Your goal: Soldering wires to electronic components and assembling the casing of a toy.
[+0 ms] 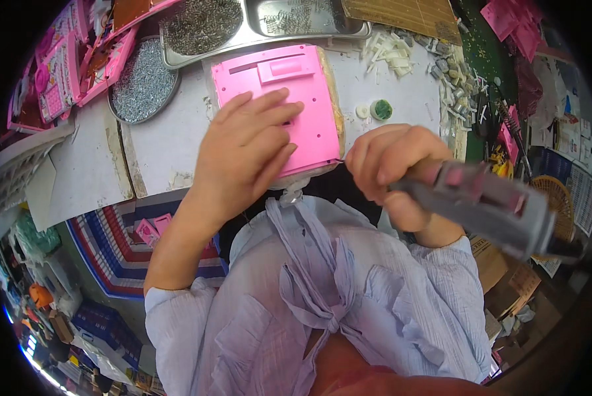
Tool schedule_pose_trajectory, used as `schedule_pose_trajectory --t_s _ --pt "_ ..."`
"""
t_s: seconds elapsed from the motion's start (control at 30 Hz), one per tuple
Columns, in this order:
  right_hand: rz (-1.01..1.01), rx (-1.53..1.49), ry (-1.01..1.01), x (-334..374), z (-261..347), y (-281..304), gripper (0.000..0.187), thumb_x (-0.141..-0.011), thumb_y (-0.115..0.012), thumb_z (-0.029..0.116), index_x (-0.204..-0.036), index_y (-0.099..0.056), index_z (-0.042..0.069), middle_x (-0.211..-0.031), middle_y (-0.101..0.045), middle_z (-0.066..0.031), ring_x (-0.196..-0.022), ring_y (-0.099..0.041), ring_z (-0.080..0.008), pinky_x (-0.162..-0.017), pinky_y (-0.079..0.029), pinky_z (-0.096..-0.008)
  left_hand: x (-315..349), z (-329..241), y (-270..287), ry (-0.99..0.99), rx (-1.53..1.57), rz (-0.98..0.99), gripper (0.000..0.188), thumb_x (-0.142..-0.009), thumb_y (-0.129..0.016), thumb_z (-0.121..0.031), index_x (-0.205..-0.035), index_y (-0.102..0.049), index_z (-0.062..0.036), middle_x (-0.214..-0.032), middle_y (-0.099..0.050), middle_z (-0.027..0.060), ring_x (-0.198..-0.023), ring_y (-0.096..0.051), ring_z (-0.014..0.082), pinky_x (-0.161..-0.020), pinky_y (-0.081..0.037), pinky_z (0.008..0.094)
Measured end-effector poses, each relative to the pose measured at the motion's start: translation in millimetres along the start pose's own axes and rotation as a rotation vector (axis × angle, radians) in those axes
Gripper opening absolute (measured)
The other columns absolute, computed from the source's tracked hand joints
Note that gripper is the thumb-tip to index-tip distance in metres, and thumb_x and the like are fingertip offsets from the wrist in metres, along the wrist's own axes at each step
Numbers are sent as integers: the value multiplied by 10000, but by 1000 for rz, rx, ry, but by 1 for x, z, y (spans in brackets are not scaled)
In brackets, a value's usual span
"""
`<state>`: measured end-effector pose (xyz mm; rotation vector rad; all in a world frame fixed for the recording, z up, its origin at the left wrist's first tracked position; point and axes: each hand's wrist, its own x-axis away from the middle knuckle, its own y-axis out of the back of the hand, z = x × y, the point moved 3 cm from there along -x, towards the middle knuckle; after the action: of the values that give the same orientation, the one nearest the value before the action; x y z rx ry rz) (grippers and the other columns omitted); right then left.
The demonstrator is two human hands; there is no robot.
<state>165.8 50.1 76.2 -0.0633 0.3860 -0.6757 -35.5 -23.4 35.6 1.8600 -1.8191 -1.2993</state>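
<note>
A pink plastic panel [316,117] with small screw holes and a raised rectangular part lies on a padded, plastic-wrapped base at the near edge of the table. My left hand [253,135] rests on the panel's left half, fingers stretched out and spread. In my right hand [398,168] is a grey power screwdriver [481,208], fingers wrapped round it. The thin dark bit points at the panel's near right corner; whether it touches a screw there is too small to tell.
A round tray of small screws [144,82] stands at the left. Behind the panel, a metal tray [246,30] holds springs. White plastic pieces [392,56] and greyish small parts [456,92] lie at the right. Pink cases [62,72] are piled far left; a green-topped jar [381,109] stands right.
</note>
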Motion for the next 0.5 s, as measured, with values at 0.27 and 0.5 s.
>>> schedule_pose_trajectory --t_s 0.27,0.5 --pt "241 -29 83 -22 1 7 222 -901 -722 177 -844 -528 85 -584 -549 -16 -469 -537 -187 -539 -505 -363 4 9 -17 15 -6 44 119 -883 -714 -87 -905 -601 -59 -1247 -712 89 -1241 -644 277 -1098 -448 514" --pt "235 79 180 -42 -19 -5 226 -904 -704 151 -830 -509 64 -598 -543 -53 -466 -515 -208 -494 -471 -358 8 9 -17 42 21 50 113 -895 -705 -96 -913 -605 -46 -1271 -702 96 -1270 -626 277 -1110 -438 507"
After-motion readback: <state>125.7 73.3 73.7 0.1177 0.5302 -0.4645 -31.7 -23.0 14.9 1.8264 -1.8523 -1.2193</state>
